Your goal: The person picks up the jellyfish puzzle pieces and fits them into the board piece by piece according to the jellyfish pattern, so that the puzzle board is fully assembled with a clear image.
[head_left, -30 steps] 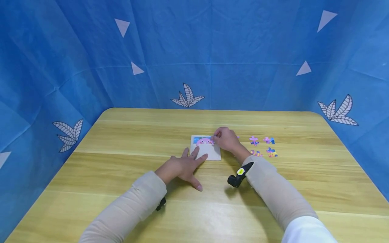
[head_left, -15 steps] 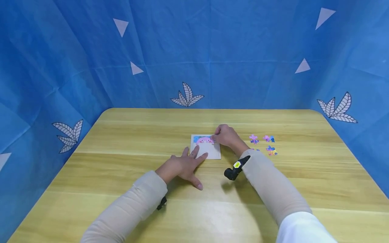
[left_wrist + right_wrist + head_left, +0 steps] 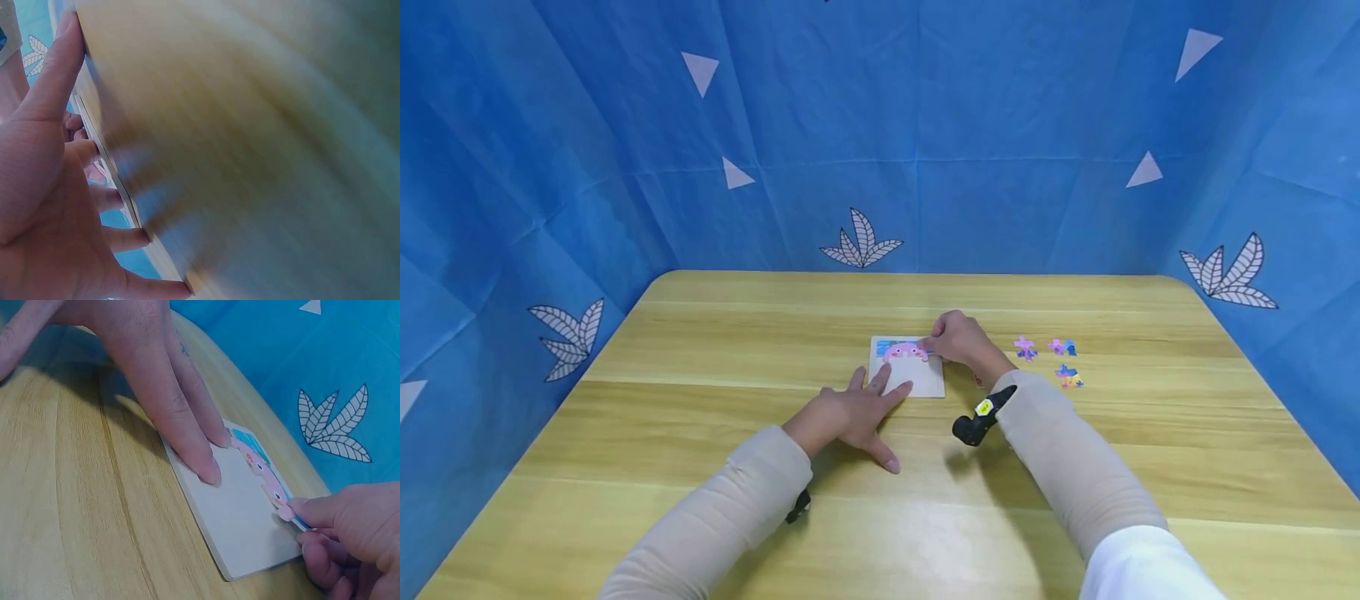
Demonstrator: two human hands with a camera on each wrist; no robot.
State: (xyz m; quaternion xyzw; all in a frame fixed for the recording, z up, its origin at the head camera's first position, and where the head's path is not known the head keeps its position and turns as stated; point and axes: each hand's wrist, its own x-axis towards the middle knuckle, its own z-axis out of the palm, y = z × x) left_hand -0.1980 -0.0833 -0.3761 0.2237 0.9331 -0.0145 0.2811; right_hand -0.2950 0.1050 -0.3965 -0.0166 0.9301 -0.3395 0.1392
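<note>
A white square puzzle board (image 3: 917, 383) lies on the table, its far edge lined with fitted puzzle pieces (image 3: 904, 351) that show a pink face and blue background. My left hand (image 3: 853, 411) rests with spread fingers, its fingertips touching the near left part of the board. At the board's far right corner my right hand (image 3: 964, 342) pinches a puzzle piece (image 3: 300, 523) between thumb and index finger, beside the pink pieces. Its blue edge shows in the right wrist view; the fingers hide the rest. The left wrist view shows the left palm and fingertips along the board's edge.
Loose puzzle pieces lie right of the board: a pink one (image 3: 1025, 348), a pink and blue one (image 3: 1063, 347) and a blue and yellow one (image 3: 1069, 376). The right forearm partly covers the area near them. A blue curtain (image 3: 1000, 125) hangs behind the wooden table (image 3: 760, 317).
My right hand and forearm have shifted slightly left, and the forearm now covers a loose piece that was visible earlier. The left hand has stayed in place.
</note>
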